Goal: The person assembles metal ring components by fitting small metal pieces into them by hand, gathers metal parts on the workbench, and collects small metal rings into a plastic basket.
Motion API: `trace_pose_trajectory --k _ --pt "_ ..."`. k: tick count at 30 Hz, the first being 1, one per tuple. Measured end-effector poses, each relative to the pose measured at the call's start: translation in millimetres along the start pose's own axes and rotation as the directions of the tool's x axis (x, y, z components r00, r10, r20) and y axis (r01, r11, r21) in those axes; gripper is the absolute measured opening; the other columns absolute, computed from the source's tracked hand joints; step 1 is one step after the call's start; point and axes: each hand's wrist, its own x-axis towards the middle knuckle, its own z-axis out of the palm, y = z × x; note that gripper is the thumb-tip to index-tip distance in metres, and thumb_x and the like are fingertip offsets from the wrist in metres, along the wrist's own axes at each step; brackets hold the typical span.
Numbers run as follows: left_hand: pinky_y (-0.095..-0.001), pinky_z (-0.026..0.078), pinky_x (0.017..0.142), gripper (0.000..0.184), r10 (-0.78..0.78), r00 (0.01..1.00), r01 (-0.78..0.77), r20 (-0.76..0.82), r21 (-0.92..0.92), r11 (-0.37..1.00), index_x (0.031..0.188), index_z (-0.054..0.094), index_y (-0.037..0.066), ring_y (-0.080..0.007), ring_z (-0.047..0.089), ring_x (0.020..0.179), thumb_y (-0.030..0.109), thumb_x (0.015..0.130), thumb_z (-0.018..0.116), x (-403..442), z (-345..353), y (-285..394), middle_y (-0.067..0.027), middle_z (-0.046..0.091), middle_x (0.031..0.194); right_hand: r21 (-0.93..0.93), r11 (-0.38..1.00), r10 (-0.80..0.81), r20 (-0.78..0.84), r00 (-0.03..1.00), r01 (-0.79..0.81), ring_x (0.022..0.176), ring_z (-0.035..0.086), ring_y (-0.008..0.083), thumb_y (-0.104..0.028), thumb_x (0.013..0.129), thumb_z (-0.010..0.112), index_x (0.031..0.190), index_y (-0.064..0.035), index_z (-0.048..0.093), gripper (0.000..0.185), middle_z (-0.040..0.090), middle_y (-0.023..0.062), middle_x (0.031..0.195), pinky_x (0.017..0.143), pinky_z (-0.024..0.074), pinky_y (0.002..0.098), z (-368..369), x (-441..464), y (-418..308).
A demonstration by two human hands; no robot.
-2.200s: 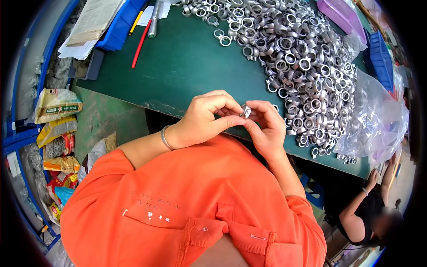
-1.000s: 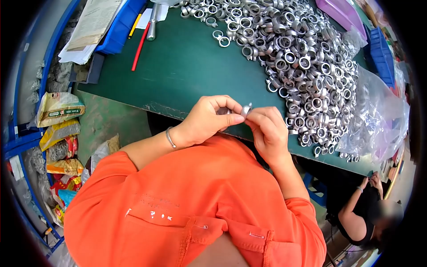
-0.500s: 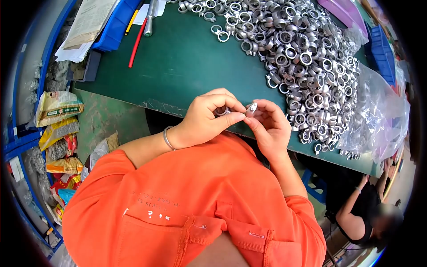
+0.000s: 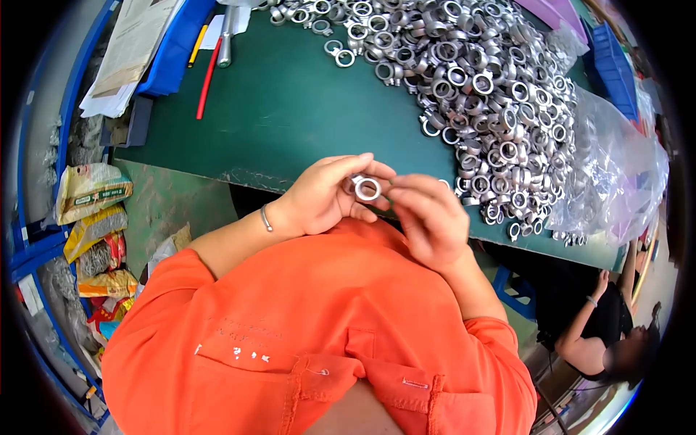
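A small silver metal ring (image 4: 367, 189) rests in the fingers of my left hand (image 4: 319, 194), its round opening facing up toward me. The hand is turned partly palm up just off the table's near edge and wears a bangle at the wrist. Close on the ring's right is my right hand (image 4: 433, 217), its fingers pointing left toward the ring. Motion smears those fingers, so whether they touch the ring or hold anything is unclear. A large pile of similar metal rings (image 4: 500, 109) covers the right part of the green table (image 4: 290, 109).
Clear plastic bags (image 4: 609, 174) lie right of the pile, near a blue bin (image 4: 615, 69) and a pink bin (image 4: 554, 14). A red pen (image 4: 209, 80) and papers (image 4: 134, 43) are at the left. Another person (image 4: 602, 319) sits at lower right; bags (image 4: 94, 192) stand on the left.
The ring now lies face up in my left hand, whose fingers have opened out. My right hand has turned over and no longer shows the bright piece it pinched. The view has shifted slightly.
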Motion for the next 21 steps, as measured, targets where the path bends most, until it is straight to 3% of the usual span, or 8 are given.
trace_pose_trajectory --k 3,7,9,11,13,15,17,21 --pt "-0.0233 0.048 0.050 0.019 0.058 0.998 -0.058 0.015 0.049 0.997 0.096 0.057 0.003 -0.0124 0.058 0.069 0.019 0.094 0.046 8 -14 -6 -0.0043 0.057 0.081 -0.233 0.940 0.231 -0.101 0.968 -0.249 0.075 0.058 0.0264 0.010 0.071 0.059 0.093 -0.0001 0.062 0.024 0.060 0.0113 0.089 0.066 0.0484 0.0326 -29 -6 8" --pt "-0.0205 0.042 0.046 0.010 0.076 0.997 -0.077 0.015 0.130 0.988 0.091 0.056 0.004 -0.0091 0.054 0.065 0.014 0.091 0.054 8 -9 -4 -0.0023 0.055 0.076 -0.732 0.662 0.326 0.086 0.942 -0.162 0.081 0.050 0.0243 -0.002 0.070 0.062 0.087 -0.0058 0.063 0.018 0.053 0.0046 0.085 0.071 0.0357 0.0354 -42 -7 8" --pt "-0.0200 0.041 0.045 0.009 0.105 0.994 -0.105 0.012 0.196 0.975 0.091 0.057 0.004 -0.0085 0.053 0.062 0.012 0.089 0.056 9 -7 -6 -0.0026 0.055 0.074 -0.779 0.617 0.329 0.132 0.935 -0.107 0.083 0.050 0.0241 -0.004 0.069 0.061 0.081 -0.0060 0.061 0.012 0.052 0.0050 0.085 0.072 0.0355 0.0356 -34 -7 10" --pt "-0.0196 0.040 0.045 0.008 0.144 0.990 -0.141 0.007 0.260 0.955 0.092 0.057 0.004 -0.0078 0.053 0.059 0.011 0.088 0.059 9 -3 -7 -0.0030 0.055 0.072 -0.773 0.630 0.308 0.160 0.938 -0.076 0.080 0.051 0.0247 -0.004 0.070 0.063 0.077 -0.0060 0.058 0.009 0.054 0.0057 0.085 0.070 0.0371 0.0354 -31 -2 12" --pt "-0.0191 0.039 0.043 0.010 0.132 0.991 -0.111 -0.016 0.445 0.889 0.091 0.058 0.002 -0.0071 0.050 0.051 0.010 0.086 0.061 2 1 -4 -0.0036 0.056 0.066 -0.582 0.796 0.203 -0.001 0.979 -0.166 0.076 0.053 0.0259 -0.004 0.071 0.064 0.079 -0.0053 0.058 0.009 0.057 0.0067 0.084 0.068 0.0399 0.0361 -20 -1 21" --pt "-0.0190 0.039 0.042 0.013 0.066 0.996 -0.032 -0.054 0.477 0.878 0.088 0.060 0.000 -0.0071 0.048 0.046 0.013 0.086 0.063 -1 4 -4 -0.0040 0.058 0.065 -0.229 0.914 0.310 -0.137 0.941 -0.334 0.068 0.060 0.0227 0.001 0.074 0.065 0.082 -0.0035 0.058 0.011 0.063 0.0089 0.082 0.057 0.0469 0.0296 -7 4 21" --pt "-0.0194 0.040 0.043 0.016 0.025 0.999 -0.004 -0.036 0.492 0.871 0.088 0.061 0.000 -0.0075 0.050 0.049 0.016 0.087 0.063 -2 2 -4 -0.0052 0.060 0.069 -0.129 0.936 0.306 -0.167 0.937 -0.328 0.065 0.062 0.0182 0.002 0.074 0.066 0.083 -0.0030 0.059 0.012 0.065 0.0091 0.084 0.049 0.0465 0.0252 1 11 13" --pt "-0.0203 0.041 0.046 0.016 0.155 0.988 -0.155 0.018 0.215 0.964 0.090 0.062 0.000 -0.0082 0.052 0.057 0.015 0.088 0.061 0 -2 -6 -0.0051 0.060 0.075 -0.181 0.982 -0.094 -0.205 0.974 0.056 0.069 0.062 0.0233 0.010 0.066 0.069 0.085 -0.0011 0.060 0.024 0.064 0.0114 0.084 0.058 0.0497 0.0284 15 12 12"
